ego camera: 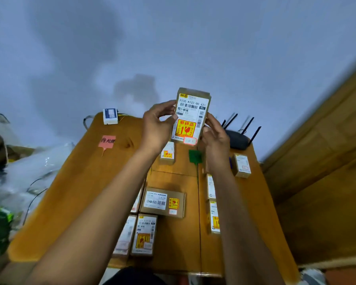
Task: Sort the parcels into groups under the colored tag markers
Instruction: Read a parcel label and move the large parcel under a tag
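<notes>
Both hands hold one small brown parcel (191, 116) up in front of me, label facing me, with a white shipping label and an orange fragile sticker. My left hand (157, 126) grips its left edge, my right hand (215, 136) its right edge. On the wooden table (80, 192) below, a pink tag marker (107, 141) with handwriting lies at the far left and a green tag marker (195, 156) near the middle. Several parcels lie there: one (168, 153) left of the green tag, one (242, 165) at the far right, a wide one (163, 202) in the middle.
A black router (237, 138) with antennas stands at the table's far right edge. A white and blue box (110, 116) sits at the far left corner. More parcels (144, 235) lie near the front and along the right (213, 202). Plastic bags (29, 167) pile up left of the table.
</notes>
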Demonstrator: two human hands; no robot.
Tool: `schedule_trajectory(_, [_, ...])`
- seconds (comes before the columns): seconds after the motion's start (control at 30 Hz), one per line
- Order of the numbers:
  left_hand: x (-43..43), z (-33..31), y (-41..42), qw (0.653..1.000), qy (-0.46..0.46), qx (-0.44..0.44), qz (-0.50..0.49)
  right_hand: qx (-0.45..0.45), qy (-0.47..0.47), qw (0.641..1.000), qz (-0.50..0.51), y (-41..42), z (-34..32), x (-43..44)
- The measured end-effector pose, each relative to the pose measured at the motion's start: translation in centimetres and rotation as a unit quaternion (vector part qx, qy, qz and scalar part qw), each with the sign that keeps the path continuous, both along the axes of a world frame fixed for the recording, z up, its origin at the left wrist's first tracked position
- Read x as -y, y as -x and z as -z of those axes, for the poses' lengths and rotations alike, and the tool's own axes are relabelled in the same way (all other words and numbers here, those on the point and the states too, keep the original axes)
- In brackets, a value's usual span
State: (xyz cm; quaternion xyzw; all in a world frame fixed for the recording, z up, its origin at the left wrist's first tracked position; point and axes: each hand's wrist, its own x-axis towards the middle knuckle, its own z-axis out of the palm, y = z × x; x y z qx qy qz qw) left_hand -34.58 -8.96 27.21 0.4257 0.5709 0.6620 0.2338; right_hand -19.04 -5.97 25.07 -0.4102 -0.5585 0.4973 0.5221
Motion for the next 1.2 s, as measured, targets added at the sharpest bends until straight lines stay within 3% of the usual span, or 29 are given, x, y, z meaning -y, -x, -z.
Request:
schedule_trajectory(0.27, [1.3,-5.6,1.4,0.993,-0.105,-0.051,-0.027,-0.003,-0.123,0.992,0.017,1.4,-4.8,-0.8])
schedule_trajectory(0.73, [-0.6,-3.4,2.5,0.995,-0.093,-0.042,-0.012,-0.014,-0.079,0.997,0.014,2.5,-3.0,-2.4])
schedule_trajectory(0.87, [-2.6,-0.8,2.2,0.998,-0.059,-0.032,0.011,0.0,-0.02,1.0,0.001,2.4,-1.3,-3.5])
schedule_trajectory(1.03, [-5.7,5.7,1.6,0.997,0.067,0.01,0.035,0.054,0.104,0.993,-0.033,1.6,3.1,-5.6])
schedule_trajectory(1.2, [-7.2,14.0,1.3,0.978,0.196,0.024,0.062,0.125,0.265,0.953,-0.07,1.5,9.8,-7.9])
